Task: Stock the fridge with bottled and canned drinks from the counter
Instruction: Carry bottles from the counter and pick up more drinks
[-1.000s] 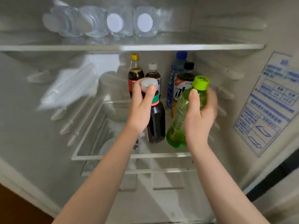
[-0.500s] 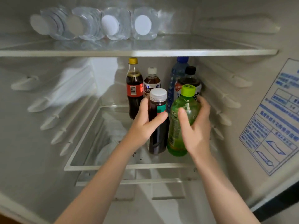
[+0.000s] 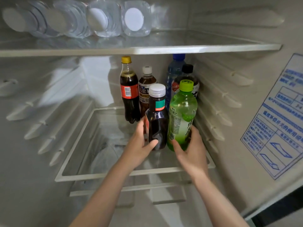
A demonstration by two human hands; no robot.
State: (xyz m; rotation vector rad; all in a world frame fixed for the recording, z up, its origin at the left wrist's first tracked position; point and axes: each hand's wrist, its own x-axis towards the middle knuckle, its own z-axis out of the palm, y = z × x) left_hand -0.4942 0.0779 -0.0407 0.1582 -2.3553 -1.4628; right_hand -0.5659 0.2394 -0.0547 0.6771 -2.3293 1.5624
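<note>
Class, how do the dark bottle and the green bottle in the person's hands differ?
The dark bottle holds near-black liquid; the green bottle is pale green. The dark bottle has a white cap, the green bottle a lime one. The left hand holds the dark bottle, the right hand the green bottle. Both are upright, side by side.

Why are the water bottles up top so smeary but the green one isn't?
Head view: the water bottles smear near the frame's upper edge, perhaps lens or motion blur; the green bottle and dark bottle sit mid-frame, sharp, label print showing; the blue sticker at the right edge is soft too.
</note>
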